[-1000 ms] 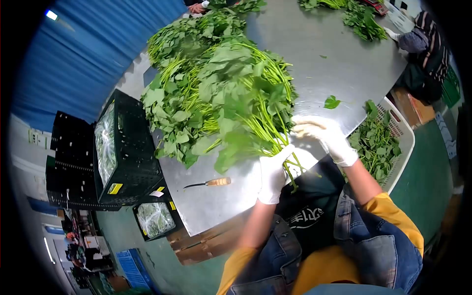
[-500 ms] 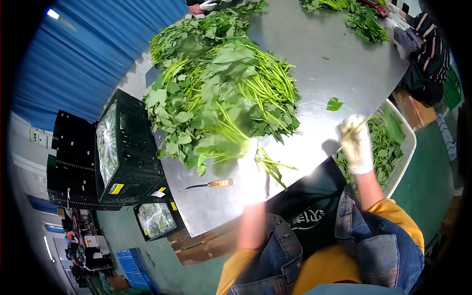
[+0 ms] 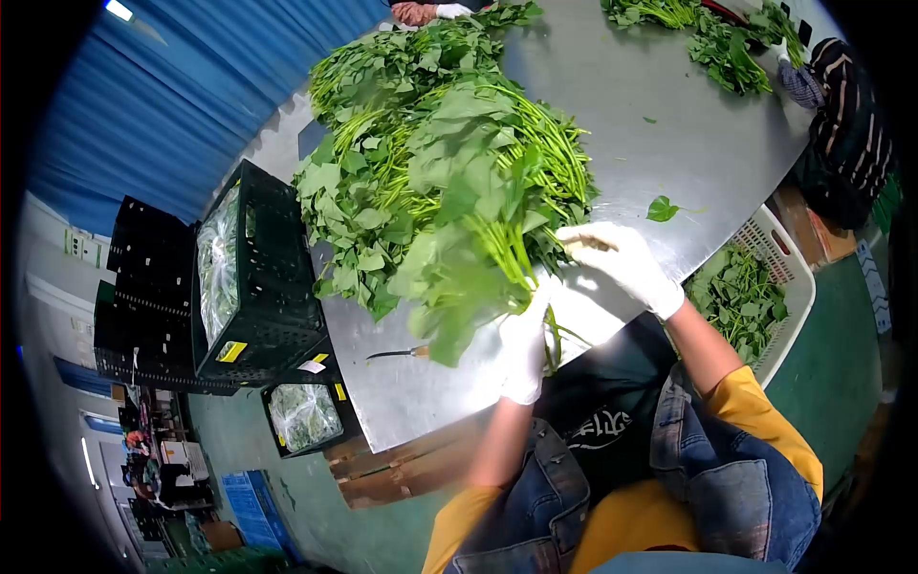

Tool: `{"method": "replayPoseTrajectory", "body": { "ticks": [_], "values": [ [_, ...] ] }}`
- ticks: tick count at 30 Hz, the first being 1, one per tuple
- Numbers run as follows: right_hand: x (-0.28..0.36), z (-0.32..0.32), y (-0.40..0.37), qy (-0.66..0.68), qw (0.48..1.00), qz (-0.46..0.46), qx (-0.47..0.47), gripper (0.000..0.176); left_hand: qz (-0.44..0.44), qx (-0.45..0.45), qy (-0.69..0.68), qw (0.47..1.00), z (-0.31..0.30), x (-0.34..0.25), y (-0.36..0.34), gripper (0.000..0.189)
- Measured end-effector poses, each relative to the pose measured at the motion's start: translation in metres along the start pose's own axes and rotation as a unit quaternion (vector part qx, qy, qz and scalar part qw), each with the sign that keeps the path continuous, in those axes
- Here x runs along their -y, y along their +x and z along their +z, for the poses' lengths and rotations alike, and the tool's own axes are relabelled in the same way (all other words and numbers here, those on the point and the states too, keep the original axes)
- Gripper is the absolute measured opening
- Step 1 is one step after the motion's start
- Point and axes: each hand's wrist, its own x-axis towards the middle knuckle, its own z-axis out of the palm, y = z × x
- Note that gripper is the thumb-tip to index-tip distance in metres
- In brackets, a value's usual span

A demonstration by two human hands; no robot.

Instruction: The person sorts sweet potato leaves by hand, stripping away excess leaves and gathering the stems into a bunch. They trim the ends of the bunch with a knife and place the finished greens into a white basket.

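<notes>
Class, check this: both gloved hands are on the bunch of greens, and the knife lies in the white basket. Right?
No. The head view shows the knife on the metal table, left of the left hand, not in the white basket. The right hand too is on the bunch of greens.

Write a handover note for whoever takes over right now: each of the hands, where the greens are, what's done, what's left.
Left hand: shut around the stems of a bunch of leafy greens, held above the steel table.
Right hand: at the bunch's stems beside the pile; grip unclear.
Things: pile of greens mid-table; knife lying by the near edge, untouched; white basket at the right, holding loose greens; black crates at the left, with bagged greens.
Done: some greens are in the basket and bagged in the crates.
Left: most of the pile, it seems.
</notes>
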Motion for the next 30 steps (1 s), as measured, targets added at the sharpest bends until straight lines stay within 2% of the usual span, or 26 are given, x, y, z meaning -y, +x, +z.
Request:
{"method": "replayPoseTrajectory", "body": {
  "ticks": [1,2,3,4,6,7,8,10,11,12,14,15,16,18,19,20,22,23,26,28,30],
  "values": [
    [-0.007,-0.003,0.009,-0.053,0.997,-0.041,-0.044,0.029,-0.110,-0.052,-0.107,0.987,-0.001,-0.004,-0.002,0.016],
    [-0.015,-0.006,0.019,-0.106,0.987,-0.081,-0.089,0.029,-0.219,-0.100,-0.210,0.948,-0.001,-0.006,-0.006,0.016],
    [-0.025,-0.014,0.029,-0.123,0.981,-0.065,-0.135,0.029,-0.159,-0.134,-0.203,0.957,-0.001,0.006,-0.010,0.014],
    [-0.038,-0.024,0.041,-0.139,0.973,-0.049,-0.180,0.029,-0.226,-0.149,-0.171,0.947,-0.009,-0.023,-0.015,0.015],
    [-0.065,-0.042,0.065,-0.231,0.944,-0.040,-0.231,0.028,-0.020,-0.197,-0.260,0.945,-0.009,-0.027,-0.013,0.018],
    [-0.069,-0.043,0.075,-0.272,0.932,-0.025,-0.240,0.029,-0.022,-0.172,-0.305,0.936,-0.018,0.005,-0.014,0.020],
    [-0.071,-0.044,0.085,-0.312,0.917,-0.011,-0.249,0.030,-0.021,-0.169,-0.305,0.937,-0.019,0.000,-0.012,0.020],
    [-0.076,-0.049,0.111,-0.347,0.914,0.043,-0.207,0.035,-0.016,-0.129,-0.373,0.919,-0.022,-0.013,-0.007,0.015],
    [-0.072,-0.047,0.119,-0.364,0.906,0.081,-0.201,0.040,-0.070,-0.080,-0.431,0.896,-0.026,-0.015,-0.003,0.014],
    [-0.065,-0.049,0.129,-0.362,0.910,0.126,-0.160,0.039,-0.068,-0.079,-0.431,0.896,-0.028,-0.021,-0.004,0.014],
    [-0.072,-0.053,0.142,-0.326,0.926,0.136,-0.136,0.039,-0.177,-0.029,-0.415,0.892,-0.033,-0.036,-0.007,0.018],
    [-0.076,-0.058,0.146,-0.311,0.935,0.118,-0.121,0.034,-0.178,0.007,-0.414,0.893,-0.038,-0.026,-0.008,0.019],
    [-0.072,-0.058,0.145,-0.312,0.935,0.115,-0.121,0.034,-0.174,0.006,-0.414,0.893,-0.038,-0.027,-0.010,0.019],
    [-0.066,-0.059,0.136,-0.173,0.957,0.145,-0.184,0.026,-0.210,-0.013,-0.434,0.876,-0.036,-0.028,-0.011,0.018],
    [-0.040,-0.052,0.119,-0.099,0.966,0.107,-0.213,0.018,-0.198,-0.018,-0.394,0.898,-0.037,-0.024,-0.009,0.019],
    [-0.038,-0.052,0.113,-0.102,0.966,0.104,-0.213,0.018,-0.195,-0.017,-0.397,0.897,-0.036,-0.021,-0.007,0.019],
    [-0.040,-0.053,0.103,-0.004,0.972,-0.010,-0.237,0.012,-0.163,-0.048,-0.337,0.926,-0.034,-0.013,-0.007,0.020],
    [-0.034,-0.051,0.097,0.094,0.975,0.005,-0.201,0.009,-0.149,-0.051,-0.323,0.933,-0.032,-0.007,-0.006,0.021],
    [-0.002,-0.029,0.058,0.137,0.974,0.017,-0.177,0.013,-0.136,-0.064,-0.289,0.946,-0.027,-0.005,0.000,0.021],
    [-0.006,-0.011,0.038,0.076,0.987,-0.004,-0.143,0.014,-0.122,-0.072,-0.311,0.940,-0.023,-0.014,0.004,0.022],
    [-0.035,0.007,0.028,0.063,0.989,-0.069,-0.118,0.015,-0.156,-0.070,-0.319,0.932,-0.026,0.000,0.008,0.025]
  ]
}}
